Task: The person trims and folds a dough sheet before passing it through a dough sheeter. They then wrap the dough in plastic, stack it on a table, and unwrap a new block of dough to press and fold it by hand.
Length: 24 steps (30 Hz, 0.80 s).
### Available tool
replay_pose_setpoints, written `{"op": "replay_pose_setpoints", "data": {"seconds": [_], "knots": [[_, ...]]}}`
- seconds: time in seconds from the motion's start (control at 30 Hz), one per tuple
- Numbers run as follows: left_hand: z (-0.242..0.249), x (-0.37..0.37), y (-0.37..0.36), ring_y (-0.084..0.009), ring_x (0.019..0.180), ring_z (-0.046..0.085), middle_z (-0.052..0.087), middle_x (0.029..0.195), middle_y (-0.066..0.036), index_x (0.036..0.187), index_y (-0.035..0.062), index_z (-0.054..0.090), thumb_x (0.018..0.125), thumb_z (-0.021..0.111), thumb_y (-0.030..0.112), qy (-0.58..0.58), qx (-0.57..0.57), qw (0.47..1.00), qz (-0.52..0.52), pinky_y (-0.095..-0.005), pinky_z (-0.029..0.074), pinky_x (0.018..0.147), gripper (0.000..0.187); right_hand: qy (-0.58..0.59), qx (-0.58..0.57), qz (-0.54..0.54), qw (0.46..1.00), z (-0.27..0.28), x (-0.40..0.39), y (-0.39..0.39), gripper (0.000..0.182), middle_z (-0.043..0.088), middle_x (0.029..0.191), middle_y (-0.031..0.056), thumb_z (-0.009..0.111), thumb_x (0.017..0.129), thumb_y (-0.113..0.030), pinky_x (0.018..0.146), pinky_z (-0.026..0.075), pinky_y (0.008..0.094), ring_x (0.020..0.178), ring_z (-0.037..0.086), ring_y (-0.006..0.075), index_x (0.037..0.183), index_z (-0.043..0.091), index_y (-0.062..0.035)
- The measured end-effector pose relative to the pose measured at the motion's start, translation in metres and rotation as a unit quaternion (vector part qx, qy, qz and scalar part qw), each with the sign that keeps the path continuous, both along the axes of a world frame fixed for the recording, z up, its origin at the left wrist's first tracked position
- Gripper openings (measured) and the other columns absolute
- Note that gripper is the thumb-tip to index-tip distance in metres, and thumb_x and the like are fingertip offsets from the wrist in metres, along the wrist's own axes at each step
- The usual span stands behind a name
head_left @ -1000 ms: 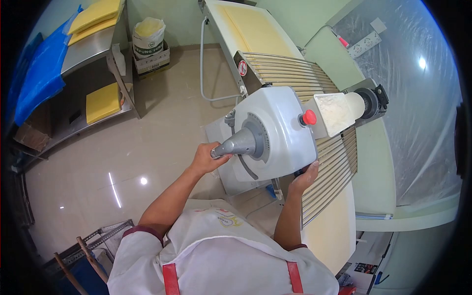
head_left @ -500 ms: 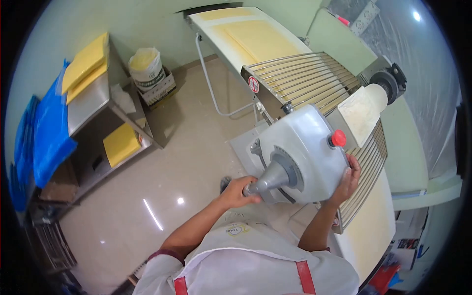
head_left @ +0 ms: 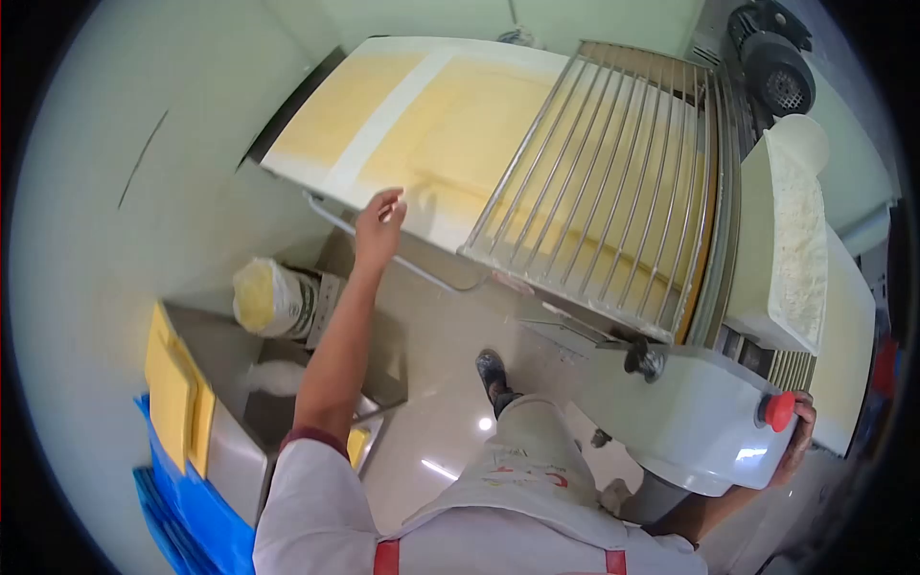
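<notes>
My left hand [head_left: 379,228] reaches out with fingers loosely apart at the near edge of the white conveyor belt [head_left: 381,113], close to a thin yellow dough sheet [head_left: 460,129] lying on it. It holds nothing. My right hand [head_left: 797,443] rests against the far side of the grey machine housing [head_left: 685,422], just beside the red button [head_left: 778,410]; what its fingers grip is hidden. A metal safety grille [head_left: 613,182] covers the rollers, with dough showing beneath it.
A flour tray [head_left: 791,240] sits atop the machine, a motor [head_left: 776,57] behind it. A sack [head_left: 264,297] stands on the floor by a steel shelf [head_left: 225,450] with yellow slabs [head_left: 177,398] and blue plastic [head_left: 192,517].
My left hand let go of the grey cone-shaped lever and moved out to the belt edge by the dough. My view swung left; my right hand stays on the housing.
</notes>
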<state>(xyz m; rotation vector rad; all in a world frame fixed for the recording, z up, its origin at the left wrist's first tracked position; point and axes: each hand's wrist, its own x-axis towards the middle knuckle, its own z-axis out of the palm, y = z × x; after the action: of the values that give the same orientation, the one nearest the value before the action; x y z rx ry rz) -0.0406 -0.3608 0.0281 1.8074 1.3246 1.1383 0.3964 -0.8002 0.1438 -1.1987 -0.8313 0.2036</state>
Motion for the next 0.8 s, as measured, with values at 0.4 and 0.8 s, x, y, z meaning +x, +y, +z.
{"op": "replay_pose_setpoints", "data": {"seconds": [0.4, 0.8], "knots": [[-0.069, 0.126, 0.041, -0.0247, 0.120, 0.057, 0.057, 0.131, -0.018, 0.135, -0.0001, 0.049, 0.091, 0.055, 0.002, -0.125, -0.118, 0.973, -0.157, -0.0305, 0.044, 0.101, 0.045, 0.006, -0.161, 0.027, 0.986, -0.019, 0.083, -0.069, 0.048, 0.053, 0.107, 0.0084, 0.049, 0.095, -0.043, 0.091, 0.040, 0.0313, 0.102, 0.050, 0.0193, 0.121, 0.054, -0.0029], [-0.036, -0.024, -0.078, -0.0204, 0.111, 0.059, 0.063, 0.119, -0.013, 0.120, -0.0032, 0.059, 0.094, 0.060, 0.011, -0.248, -0.147, 0.957, -0.011, -0.0320, 0.045, 0.098, 0.030, 0.020, -0.126, -0.097, 0.987, 0.002, 0.022, -0.017, 0.063, 0.058, 0.102, 0.0134, 0.054, 0.089, -0.053, 0.088, 0.047, 0.0345, 0.095, 0.057, 0.0216, 0.117, 0.054, 0.0036]]}}
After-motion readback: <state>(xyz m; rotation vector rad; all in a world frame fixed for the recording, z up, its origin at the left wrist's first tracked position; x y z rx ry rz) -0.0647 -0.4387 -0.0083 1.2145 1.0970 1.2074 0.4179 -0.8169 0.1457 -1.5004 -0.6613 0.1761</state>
